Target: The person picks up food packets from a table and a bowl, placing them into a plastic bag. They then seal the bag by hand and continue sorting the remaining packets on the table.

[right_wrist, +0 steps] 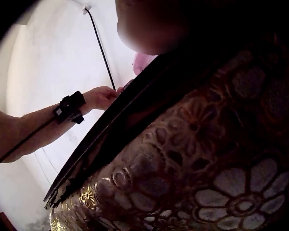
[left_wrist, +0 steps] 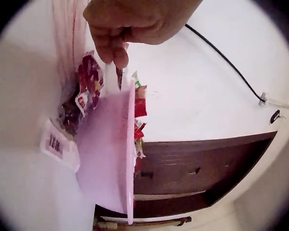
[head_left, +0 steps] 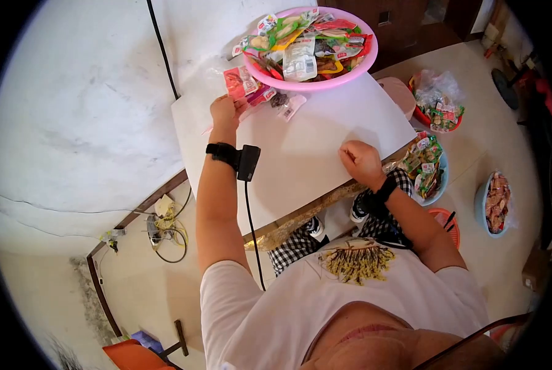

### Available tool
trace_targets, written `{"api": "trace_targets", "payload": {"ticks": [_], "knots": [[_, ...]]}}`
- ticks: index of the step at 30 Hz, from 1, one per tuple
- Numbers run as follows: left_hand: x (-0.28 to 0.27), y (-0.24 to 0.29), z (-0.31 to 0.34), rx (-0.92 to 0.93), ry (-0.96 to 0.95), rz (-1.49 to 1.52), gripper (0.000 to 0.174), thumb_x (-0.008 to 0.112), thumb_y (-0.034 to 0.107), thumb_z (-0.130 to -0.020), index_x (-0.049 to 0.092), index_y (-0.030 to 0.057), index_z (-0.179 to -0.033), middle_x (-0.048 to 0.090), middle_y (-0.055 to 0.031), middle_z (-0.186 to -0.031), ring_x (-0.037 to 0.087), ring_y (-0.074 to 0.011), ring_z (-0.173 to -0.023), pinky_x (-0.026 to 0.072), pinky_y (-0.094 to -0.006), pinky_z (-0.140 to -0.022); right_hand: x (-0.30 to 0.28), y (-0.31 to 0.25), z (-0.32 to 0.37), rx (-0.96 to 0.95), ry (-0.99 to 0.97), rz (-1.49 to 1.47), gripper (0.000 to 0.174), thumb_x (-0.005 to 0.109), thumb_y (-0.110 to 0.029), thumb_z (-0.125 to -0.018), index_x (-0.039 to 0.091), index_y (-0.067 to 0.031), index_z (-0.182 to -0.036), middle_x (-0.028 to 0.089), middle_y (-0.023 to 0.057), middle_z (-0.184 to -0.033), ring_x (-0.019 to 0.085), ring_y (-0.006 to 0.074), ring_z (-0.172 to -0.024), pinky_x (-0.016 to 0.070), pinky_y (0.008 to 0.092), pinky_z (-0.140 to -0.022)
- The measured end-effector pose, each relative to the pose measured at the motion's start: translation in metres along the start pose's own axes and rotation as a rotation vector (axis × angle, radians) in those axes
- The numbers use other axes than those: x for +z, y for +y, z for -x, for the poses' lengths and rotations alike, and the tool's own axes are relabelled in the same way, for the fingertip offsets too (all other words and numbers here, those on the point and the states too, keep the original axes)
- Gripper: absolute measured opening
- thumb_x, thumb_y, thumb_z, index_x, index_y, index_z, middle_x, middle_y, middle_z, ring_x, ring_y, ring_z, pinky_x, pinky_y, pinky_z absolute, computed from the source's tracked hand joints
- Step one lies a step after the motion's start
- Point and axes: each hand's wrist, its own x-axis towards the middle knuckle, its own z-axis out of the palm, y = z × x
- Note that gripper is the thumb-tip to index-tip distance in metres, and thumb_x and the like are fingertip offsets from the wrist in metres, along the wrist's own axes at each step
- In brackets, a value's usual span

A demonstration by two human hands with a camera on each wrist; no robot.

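My left hand reaches to the far left of the white table. Its thumb and fingers pinch a pale strip in the left wrist view, which looks like the edge of a snack packet. Close by lie a red packet, a purple one and a white packet with a barcode. Beside them stands a pink basin heaped with colourful snack packets. My right hand rests at the table's near right edge, fingers loosely curled, with nothing seen in it.
On the floor at right stand a red basin and a blue basin of packets, another blue tub and a red basket. A wall borders the table's left side. A cable trails from the left wrist.
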Motion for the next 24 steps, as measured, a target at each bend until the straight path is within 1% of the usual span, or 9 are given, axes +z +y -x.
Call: {"api": "trace_targets", "payload": {"ticks": [3,6,12,14,16,18,21,23,24], "knots": [[0.014,-0.013,-0.007,-0.03,-0.061,0.063,0.02,0.044,0.0,-0.091,0.047,-0.0054,-0.11,0.061,-0.0166,-0.092,0.064,-0.0281,-0.077,0.0565,-0.0431,-0.074,0.001,0.0,0.0,-0.013,0.016,0.009,0.009,0.059,-0.012,-0.084,0.059,-0.0042,-0.08,0.057,0.0133,-0.073,0.057,0.0338,-0.069,0.0464,0.0401,-0.061],[0.021,-0.017,-0.008,-0.024,-0.118,0.119,0.033,0.048,0.0,-0.088,0.043,-0.0096,-0.12,0.063,-0.0197,-0.092,0.065,-0.0259,-0.068,0.0581,-0.0383,-0.06,0.003,0.003,0.0,-0.049,0.048,-0.016,0.008,0.06,-0.012,-0.084,0.059,-0.0045,-0.081,0.058,0.0135,-0.073,0.057,0.0345,-0.069,0.0463,0.04,-0.06],[0.015,-0.02,0.041,0.11,-0.099,-0.443,0.049,0.052,0.006,-0.089,0.036,-0.0049,-0.134,0.065,-0.0142,-0.08,0.062,-0.0208,-0.058,0.0522,-0.031,-0.051,-0.014,0.014,-0.013,0.123,-0.237,-0.254,0.013,0.062,-0.013,-0.083,0.059,-0.0015,-0.079,0.06,0.0123,-0.071,0.059,0.0228,-0.063,0.0459,0.0351,-0.059],[0.016,-0.023,0.078,0.149,-0.193,-0.647,0.046,0.053,0.01,-0.089,0.043,0.0005,-0.133,0.065,-0.0135,-0.08,0.062,-0.0195,-0.058,0.0516,-0.0318,-0.053,-0.035,0.011,-0.044,0.026,-0.207,-0.182,0.014,0.062,-0.013,-0.084,0.059,-0.0007,-0.079,0.061,0.0118,-0.07,0.059,0.0192,-0.062,0.0456,0.034,-0.059],[-0.006,-0.07,0.081,0.416,-0.339,-0.805,0.036,0.057,0.01,-0.088,0.054,0.0006,-0.122,0.065,-0.0154,-0.086,0.063,-0.0217,-0.066,0.0523,-0.0343,-0.062,-0.064,0.001,-0.088,-0.03,-0.182,-0.132,0.013,0.062,-0.013,-0.084,0.06,-0.0008,-0.079,0.06,0.0116,-0.068,0.058,0.017,-0.062,0.0456,0.0337,-0.058],[-0.013,-0.094,0.103,0.552,-0.382,-0.874,0.032,0.062,0.011,-0.083,0.059,0.0002,-0.114,0.063,-0.0193,-0.103,0.064,-0.0288,-0.089,0.0507,-0.0372,-0.077,-0.1,-0.022,-0.14,-0.127,-0.107,0.135,0.014,0.061,-0.015,-0.084,0.06,-0.0024,-0.079,0.061,0.0134,-0.071,0.061,0.0241,-0.064,0.0467,0.0356,-0.059],[-0.01,-0.092,0.13,0.75,-0.41,-1.052,0.043,0.067,0.014,-0.079,0.058,0.003,-0.12,0.054,-0.0228,-0.125,0.052,-0.0364,-0.115,0.0431,-0.0443,-0.093,-0.112,0.01,-0.219,-0.065,-0.18,0.291,0.019,0.06,-0.025,-0.083,0.064,-0.0066,-0.079,0.064,0.0125,-0.08,0.063,0.0297,-0.074,0.0488,0.0399,-0.063],[-0.012,-0.097,0.135,0.852,-0.433,-1.117,0.048,0.068,0.018,-0.078,0.056,0.0033,-0.122,0.049,-0.0224,-0.132,0.045,-0.0396,-0.123,0.0383,-0.0468,-0.099,-0.107,0.035,-0.261,-0.318,-0.056,0.572,0.017,0.067,-0.019,-0.077,0.061,-0.0033,-0.079,0.063,0.0125,-0.077,0.062,0.0281,-0.072,0.0482,0.0401,-0.064],[-0.011,-0.098,0.135,0.905,-0.443,-1.149,0.05,0.068,0.02,-0.078,0.056,0.0035,-0.123,0.046,-0.0221,-0.135,0.041,-0.0411,-0.127,0.036,-0.0481,-0.102,-0.106,0.037,-0.277,-0.268,-0.094,0.642,0.017,0.068,-0.02,-0.075,0.062,-0.0043,-0.079,0.064,0.0124,-0.079,0.062,0.0298,-0.074,0.0483,0.0416,-0.065]]}}
